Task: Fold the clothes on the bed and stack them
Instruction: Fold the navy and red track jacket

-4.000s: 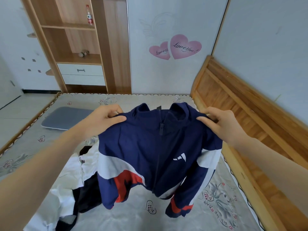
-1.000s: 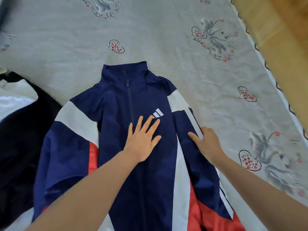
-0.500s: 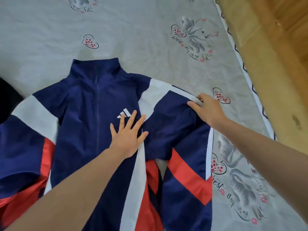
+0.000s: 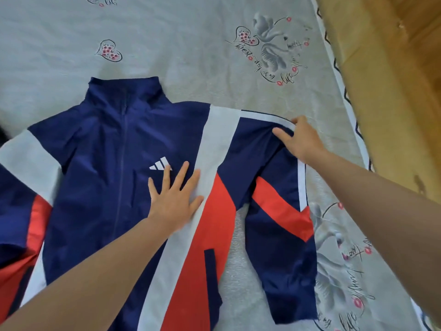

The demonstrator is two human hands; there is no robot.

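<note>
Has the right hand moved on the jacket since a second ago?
Yes. The right hand went from beside the jacket's white chest logo outward along the sleeve, away from the logo.

1 jacket (image 4: 100, 168), center. 2 hands: left (image 4: 175, 199) at 6 o'clock, right (image 4: 301, 142) at 3. 1 bed (image 4: 191, 44). 1 wood frame (image 4: 393, 91), approx. 2 o'clock. 2 sleeves visible.

The jacket (image 4: 100, 177) is thin, smooth synthetic cloth with a faint sheen. The bed (image 4: 191, 44) cover is matt quilted fabric; at 2 o'clock, the bed frame (image 4: 391, 91) is varnished wood.
</note>
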